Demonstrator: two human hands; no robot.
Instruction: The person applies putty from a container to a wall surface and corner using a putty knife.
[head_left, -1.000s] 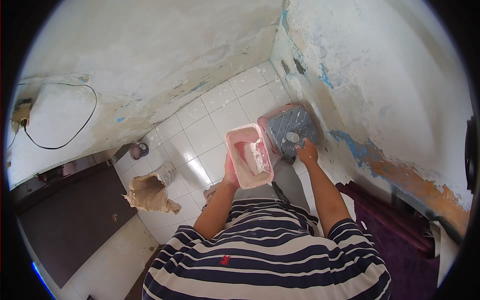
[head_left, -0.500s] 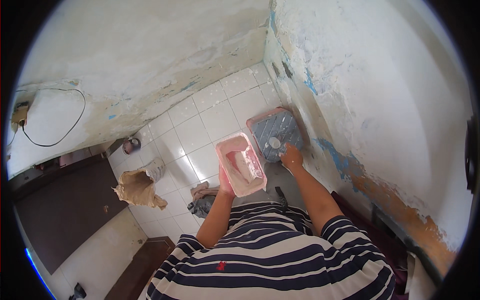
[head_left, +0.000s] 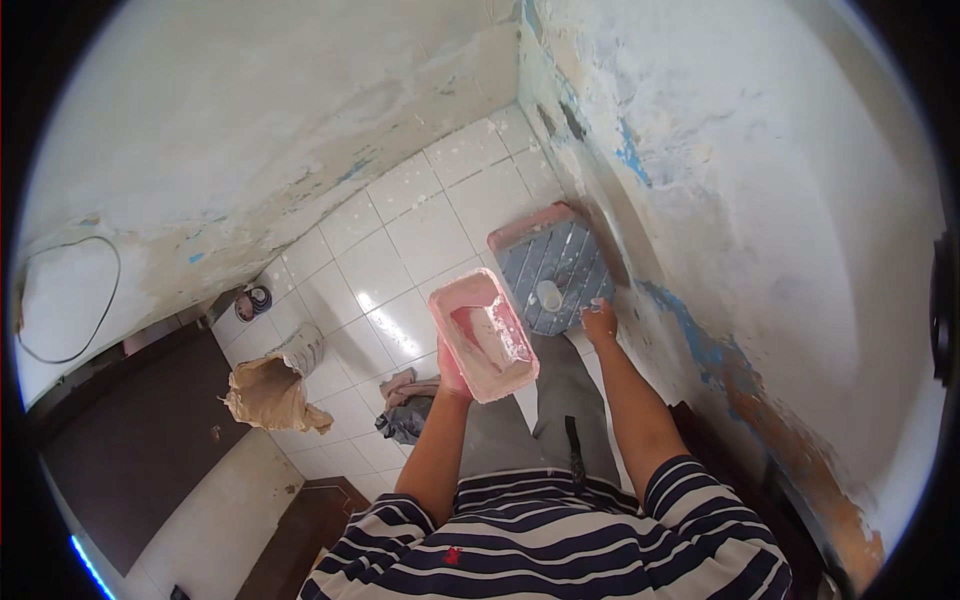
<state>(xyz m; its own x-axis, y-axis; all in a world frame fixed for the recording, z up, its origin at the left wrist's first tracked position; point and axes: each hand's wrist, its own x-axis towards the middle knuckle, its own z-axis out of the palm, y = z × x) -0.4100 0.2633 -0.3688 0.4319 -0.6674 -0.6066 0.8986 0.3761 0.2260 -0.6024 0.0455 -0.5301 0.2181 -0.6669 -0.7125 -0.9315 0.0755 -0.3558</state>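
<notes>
My left hand [head_left: 453,372] is closed round the side of a pink rectangular plastic tub [head_left: 483,332], held up in front of my body. Pale, plaster-like paste coats its rim and inner walls, with a little in the bottom. My right hand [head_left: 600,323] is at the near right edge of a grey slatted stool top [head_left: 575,255] with a pink side. Its fingers are curled, with whitish smears on the tips; anything between them is too small to make out. A small round whitish thing [head_left: 549,295], perhaps a cup, sits on the stool top.
White floor tiles [head_left: 425,235] carry pale splashes. An opened brown paper sack [head_left: 268,390] stands at the left, with crumpled cloth [head_left: 405,410] by my legs. Peeling walls [head_left: 690,330] meet at the far corner. A dark brown panel [head_left: 130,440] is at far left.
My right hand has shifted slightly right and back from the stool top, fingers curling more. The tub stays in my left hand. The view has tilted, showing more of my legs.
</notes>
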